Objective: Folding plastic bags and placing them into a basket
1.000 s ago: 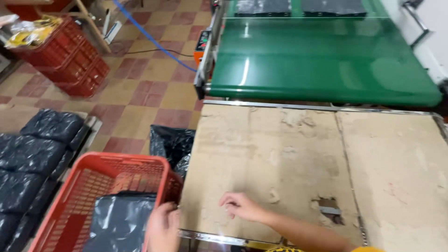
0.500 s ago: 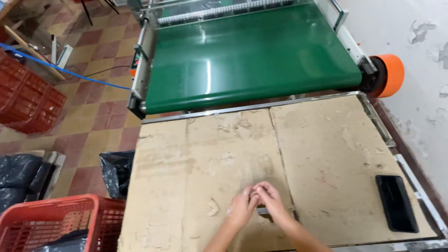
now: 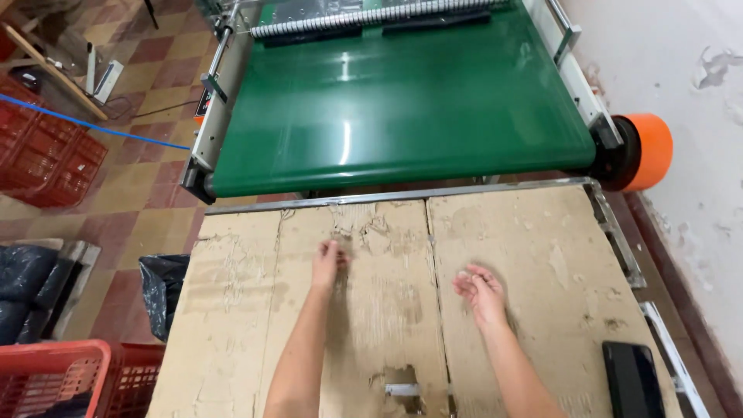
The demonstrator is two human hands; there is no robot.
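My left hand [image 3: 327, 262] reaches forward over the worn cardboard tabletop [image 3: 232, 310], fingers loosely curled, holding nothing I can see. My right hand [image 3: 481, 290] hovers palm-up over the right cardboard sheet, fingers slightly bent and empty. The two hands are apart, on either side of the seam between the sheets. A green conveyor belt [image 3: 402, 101] lies just beyond the table's far metal edge.
A black phone [image 3: 633, 379] lies at the table's near right. An orange roller end [image 3: 646, 151] sticks out by the white wall. Red plastic crates [image 3: 46, 155] stand on the tiled floor at left, another red crate [image 3: 62, 375] and black bags [image 3: 159, 290] nearer.
My hands were together near the table's front edge; they have since separated and moved forward toward the conveyor. The view has tilted up and to the right.
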